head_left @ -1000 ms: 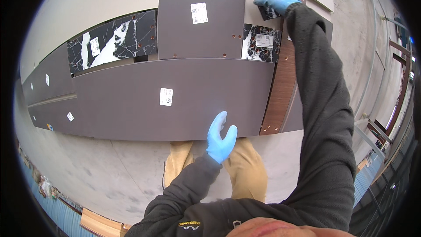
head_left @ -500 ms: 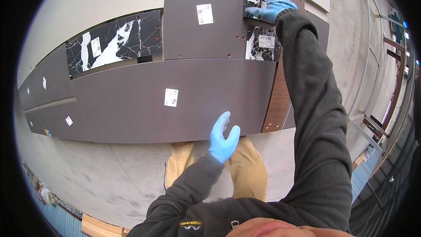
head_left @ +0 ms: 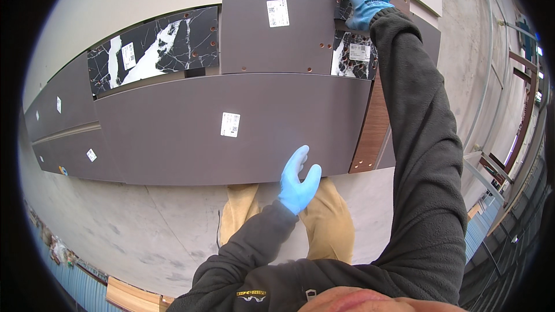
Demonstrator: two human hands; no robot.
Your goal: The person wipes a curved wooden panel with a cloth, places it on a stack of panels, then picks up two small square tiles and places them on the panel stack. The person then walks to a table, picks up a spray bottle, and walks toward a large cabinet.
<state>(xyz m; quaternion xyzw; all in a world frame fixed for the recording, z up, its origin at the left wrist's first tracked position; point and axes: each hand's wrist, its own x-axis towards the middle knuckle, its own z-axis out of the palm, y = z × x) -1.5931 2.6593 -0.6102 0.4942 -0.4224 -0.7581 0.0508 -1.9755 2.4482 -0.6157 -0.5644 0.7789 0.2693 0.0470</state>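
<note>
My right hand (head_left: 367,3), in a blue glove, reaches out to the far right. Its fingers spread over a small black-and-white marble-patterned panel (head_left: 344,9), thumb at the near edge, and seem to grip it across. Most of that panel is hidden under the glove. Just nearer lies a second marble-patterned panel (head_left: 347,65) with a white label. My left hand (head_left: 298,184), gloved too, hovers near the front edge of a long grey-brown panel (head_left: 173,133). Its thumb and fingers are apart, with nothing between them.
Another grey-brown panel (head_left: 277,43) with drilled holes lies beyond the long one. To its left is a longer marble-patterned panel (head_left: 156,49). A wood-grain strip (head_left: 369,133) runs by the right end. Metal frames (head_left: 488,40) stand at the right.
My right hand has turned and shifted on the small panel, its thumb now at the near edge. The small panel appears to have slid slightly right. My left hand stays much the same.
</note>
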